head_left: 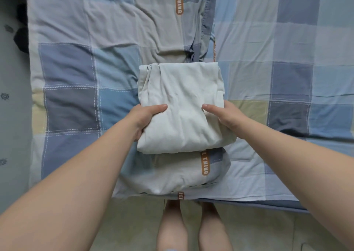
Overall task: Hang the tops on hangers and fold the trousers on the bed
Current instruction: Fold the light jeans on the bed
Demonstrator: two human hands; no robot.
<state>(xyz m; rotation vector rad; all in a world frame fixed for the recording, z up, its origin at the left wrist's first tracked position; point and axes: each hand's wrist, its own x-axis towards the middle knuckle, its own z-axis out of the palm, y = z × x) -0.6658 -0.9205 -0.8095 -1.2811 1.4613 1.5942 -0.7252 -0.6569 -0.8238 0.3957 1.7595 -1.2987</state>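
A pair of pale grey-beige trousers (182, 105), folded into a thick square bundle, lies over the middle of the bed (287, 59). My left hand (147, 118) grips the bundle's left near side, thumb on top and fingers tucked underneath. On the opposite side my right hand (222, 114) holds the right near edge the same way, thumb lying on the fabric. The near edge of the bundle is lifted slightly off the bedding. No tops or hangers are in view.
A blue, grey and cream checked quilt (76, 68) covers the bed, with a rumpled fold (178, 174) and orange lettered strips near the front edge. Dark items (21, 30) lie on the floor at the far left. My bare legs (191, 227) stand on pale tiles.
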